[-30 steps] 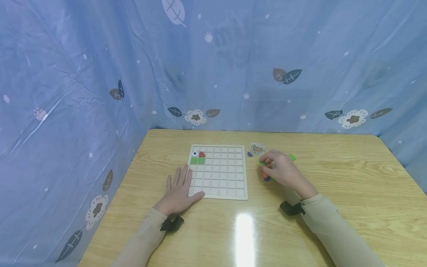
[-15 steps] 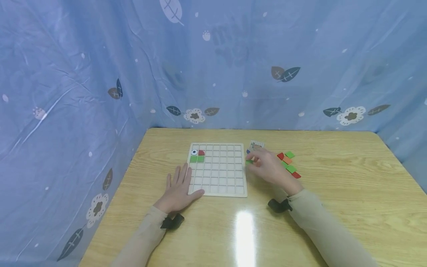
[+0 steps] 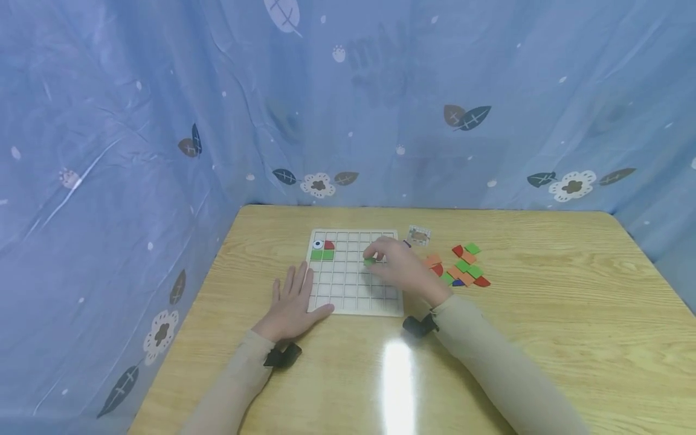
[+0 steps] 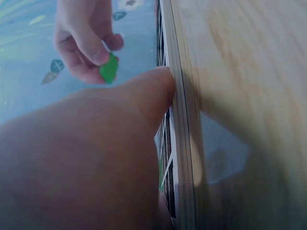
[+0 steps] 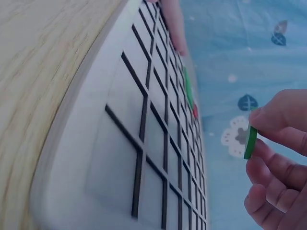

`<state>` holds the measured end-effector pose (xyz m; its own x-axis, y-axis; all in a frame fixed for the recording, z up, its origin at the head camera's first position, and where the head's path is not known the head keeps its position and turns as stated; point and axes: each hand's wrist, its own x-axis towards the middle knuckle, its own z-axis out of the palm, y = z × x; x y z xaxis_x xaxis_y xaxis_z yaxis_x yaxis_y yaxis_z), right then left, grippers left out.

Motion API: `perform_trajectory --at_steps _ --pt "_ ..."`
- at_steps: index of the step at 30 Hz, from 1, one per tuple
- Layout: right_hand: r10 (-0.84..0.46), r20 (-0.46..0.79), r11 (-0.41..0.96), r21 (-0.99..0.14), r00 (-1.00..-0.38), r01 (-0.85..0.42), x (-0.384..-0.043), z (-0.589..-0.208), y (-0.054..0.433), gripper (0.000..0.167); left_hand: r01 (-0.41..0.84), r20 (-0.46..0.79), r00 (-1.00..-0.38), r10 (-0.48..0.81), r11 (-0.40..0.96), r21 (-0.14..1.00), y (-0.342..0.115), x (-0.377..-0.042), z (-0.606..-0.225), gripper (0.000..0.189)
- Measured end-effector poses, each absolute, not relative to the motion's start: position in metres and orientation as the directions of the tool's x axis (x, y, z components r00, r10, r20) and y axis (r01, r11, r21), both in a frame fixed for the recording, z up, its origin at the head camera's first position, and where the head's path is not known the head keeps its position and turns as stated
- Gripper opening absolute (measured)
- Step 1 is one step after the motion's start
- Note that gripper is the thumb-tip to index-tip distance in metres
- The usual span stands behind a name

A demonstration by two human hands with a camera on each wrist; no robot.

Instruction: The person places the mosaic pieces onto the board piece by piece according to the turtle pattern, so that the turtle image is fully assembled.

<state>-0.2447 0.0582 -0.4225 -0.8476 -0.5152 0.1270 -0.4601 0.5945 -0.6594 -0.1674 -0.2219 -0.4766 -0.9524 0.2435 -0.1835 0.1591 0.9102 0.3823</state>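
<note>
A white gridded board (image 3: pixel 356 307) lies on the table. At its upper left sit a round eye tile (image 3: pixel 318 245), a red quarter-round tile (image 3: pixel 329 245) and two green square tiles (image 3: pixel 322 255) below them. My left hand (image 3: pixel 290 311) rests with spread fingers at the board's left edge, its thumb on the near left corner. Over the board's right half, my right hand (image 3: pixel 399 266) pinches a thin green tile (image 5: pixel 250 142) between thumb and fingers. One edge of that tile looks curved in the left wrist view; fingers cover part of it.
Right of the board lies a loose pile of green, orange, red and blue tiles (image 3: pixel 463 266). A small printed card (image 3: pixel 419 235) lies beyond the board's far right corner, a blue tile near it. A blue patterned curtain (image 3: pixel 402 109) hangs behind the wooden table (image 3: pixel 544 290).
My right hand has come left from the tile pile to above the board, carrying the green tile, and uncovered the pile and the card. The left hand has stayed in place.
</note>
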Motion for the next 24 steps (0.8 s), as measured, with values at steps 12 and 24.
perform_trajectory --at_steps 12,24 --pt "-0.548 0.103 0.594 -0.651 -0.83 -0.473 -0.255 -0.416 0.021 0.023 0.162 -0.182 -0.952 0.246 0.91 0.383 -0.223 -0.169 -0.477 0.106" --pt "-0.598 0.11 0.592 -0.607 -0.794 -0.53 -0.261 -0.43 -0.023 0.016 0.172 -0.191 -0.947 0.257 0.912 0.372 -0.223 -0.169 -0.476 0.105"
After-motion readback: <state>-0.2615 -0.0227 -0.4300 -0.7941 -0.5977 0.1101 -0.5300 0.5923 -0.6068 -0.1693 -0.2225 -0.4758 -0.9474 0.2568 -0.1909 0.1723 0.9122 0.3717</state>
